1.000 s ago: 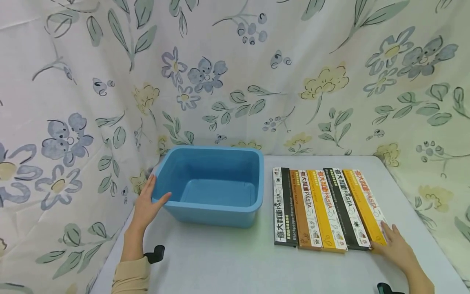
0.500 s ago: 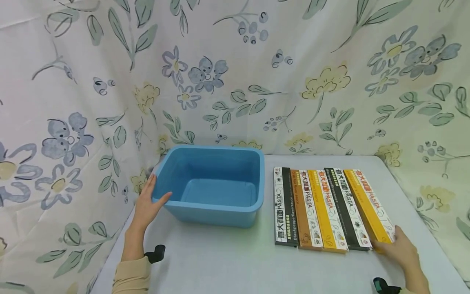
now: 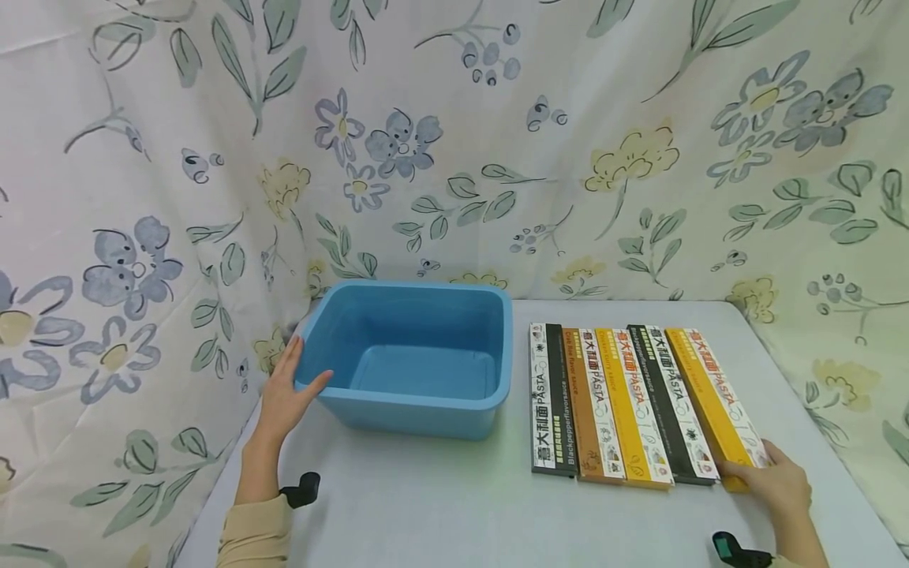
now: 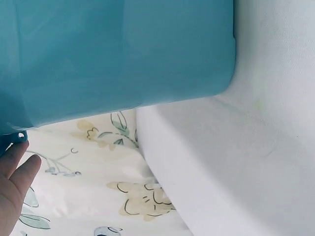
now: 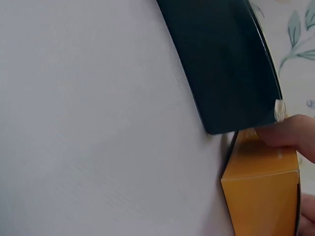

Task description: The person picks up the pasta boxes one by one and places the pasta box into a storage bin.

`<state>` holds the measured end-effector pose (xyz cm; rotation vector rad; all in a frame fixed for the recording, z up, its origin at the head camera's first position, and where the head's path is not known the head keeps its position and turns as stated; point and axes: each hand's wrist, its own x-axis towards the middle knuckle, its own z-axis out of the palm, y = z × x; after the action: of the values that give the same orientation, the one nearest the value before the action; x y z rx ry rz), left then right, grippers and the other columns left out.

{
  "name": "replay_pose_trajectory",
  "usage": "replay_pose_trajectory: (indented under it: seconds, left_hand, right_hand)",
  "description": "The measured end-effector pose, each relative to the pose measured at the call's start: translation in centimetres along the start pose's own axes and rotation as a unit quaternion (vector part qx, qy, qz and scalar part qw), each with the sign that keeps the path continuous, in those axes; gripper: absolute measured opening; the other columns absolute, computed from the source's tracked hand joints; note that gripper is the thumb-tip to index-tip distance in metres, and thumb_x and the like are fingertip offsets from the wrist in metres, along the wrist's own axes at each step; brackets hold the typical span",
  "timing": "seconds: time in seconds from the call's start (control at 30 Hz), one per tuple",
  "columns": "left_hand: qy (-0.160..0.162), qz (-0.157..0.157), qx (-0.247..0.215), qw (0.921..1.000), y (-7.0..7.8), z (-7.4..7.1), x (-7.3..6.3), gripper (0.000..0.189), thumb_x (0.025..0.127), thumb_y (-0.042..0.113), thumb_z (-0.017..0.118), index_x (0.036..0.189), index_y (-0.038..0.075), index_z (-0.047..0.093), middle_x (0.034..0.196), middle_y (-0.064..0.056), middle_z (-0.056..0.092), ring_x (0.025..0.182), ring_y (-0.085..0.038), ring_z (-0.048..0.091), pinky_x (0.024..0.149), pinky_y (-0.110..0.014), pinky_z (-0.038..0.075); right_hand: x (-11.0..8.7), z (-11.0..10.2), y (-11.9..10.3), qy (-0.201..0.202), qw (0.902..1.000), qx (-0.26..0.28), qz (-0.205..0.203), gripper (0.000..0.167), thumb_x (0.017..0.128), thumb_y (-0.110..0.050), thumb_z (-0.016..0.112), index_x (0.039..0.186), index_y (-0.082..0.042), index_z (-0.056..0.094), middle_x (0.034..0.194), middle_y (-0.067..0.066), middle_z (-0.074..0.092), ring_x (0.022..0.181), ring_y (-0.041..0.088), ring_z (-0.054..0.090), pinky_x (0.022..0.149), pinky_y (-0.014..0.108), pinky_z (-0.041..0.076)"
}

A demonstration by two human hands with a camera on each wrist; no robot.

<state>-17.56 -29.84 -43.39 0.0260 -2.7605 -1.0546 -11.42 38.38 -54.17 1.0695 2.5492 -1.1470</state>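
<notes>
My right hand (image 3: 779, 478) pinches the near end of the rightmost yellow pasta box (image 3: 710, 394), with the thumb on its left side and fingers on its right. The right wrist view shows the orange-yellow end of this pasta box (image 5: 266, 201) between thumb and fingers, beside a dark box (image 5: 221, 64). At the left, my left hand (image 3: 282, 402) rests on the near left corner of a blue plastic basin (image 3: 426, 401), its fingers and thumb extended. The left wrist view shows fingertips touching the rim beside the basin's wall (image 4: 123, 59).
Left of the held box lie a black pasta box (image 3: 671, 402), another yellow one (image 3: 628, 402), an orange-brown one (image 3: 589, 402) and a black one (image 3: 550, 402), side by side on the white table (image 3: 426, 505). A floral curtain (image 3: 454, 158) hangs behind and at the sides.
My right hand has come around the near end of the yellow pasta box and taken hold of it; its near end has shifted slightly right. The left hand and basin stay put.
</notes>
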Motion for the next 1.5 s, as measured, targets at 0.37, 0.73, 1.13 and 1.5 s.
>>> replay_pose_trajectory:
  seconds: [0.37, 0.73, 1.13, 1.5]
  left_hand:
    - [0.004, 0.001, 0.002, 1.0, -0.2, 0.1, 0.1, 0.084, 0.091, 0.037, 0.065, 0.154, 0.001, 0.021, 0.16, -0.018, 0.015, 0.144, -0.046, 0.013, 0.106, -0.071, 0.018]
    - [0.011, 0.005, 0.002, 0.9999, -0.2, 0.1, 0.1, 0.084, 0.09, 0.036, 0.065, 0.153, 0.0, 0.022, 0.159, -0.019, 0.017, 0.144, -0.046, 0.014, 0.105, -0.071, 0.019]
    - [0.009, 0.007, -0.001, 0.9999, -0.1, 0.1, 0.0, 0.084, 0.09, 0.035, 0.065, 0.153, 0.0, 0.021, 0.16, -0.019, 0.016, 0.143, -0.047, 0.014, 0.105, -0.071, 0.019]
    - [-0.001, -0.004, -0.001, 1.0, -0.2, 0.0, 0.1, 0.085, 0.091, 0.037, 0.064, 0.154, 0.003, 0.019, 0.161, -0.017, 0.013, 0.144, -0.045, 0.012, 0.106, -0.072, 0.018]
  right_hand:
    - [-1.0, 0.2, -0.8, 0.038, 0.9989, 0.024, 0.014, 0.097, 0.079, -0.025, 0.072, 0.151, 0.005, 0.014, 0.147, 0.038, 0.022, 0.131, 0.055, 0.02, 0.109, 0.063, 0.018]
    - [-1.6, -0.3, -1.4, 0.06, 0.9974, 0.04, 0.002, 0.094, 0.08, -0.021, 0.072, 0.151, 0.004, 0.016, 0.146, 0.038, 0.024, 0.128, 0.053, 0.023, 0.105, 0.062, 0.021]
    - [-1.7, -1.3, -3.0, 0.081, 0.994, 0.072, -0.015, 0.102, 0.073, -0.02, 0.078, 0.154, -0.005, 0.018, 0.149, 0.035, 0.025, 0.127, 0.052, 0.025, 0.096, 0.06, 0.027]
    - [-3.2, -2.0, -5.1, 0.09, 0.9917, 0.077, -0.051, 0.097, 0.077, -0.021, 0.078, 0.154, -0.004, 0.021, 0.15, 0.033, 0.027, 0.128, 0.048, 0.029, 0.082, 0.044, 0.035]
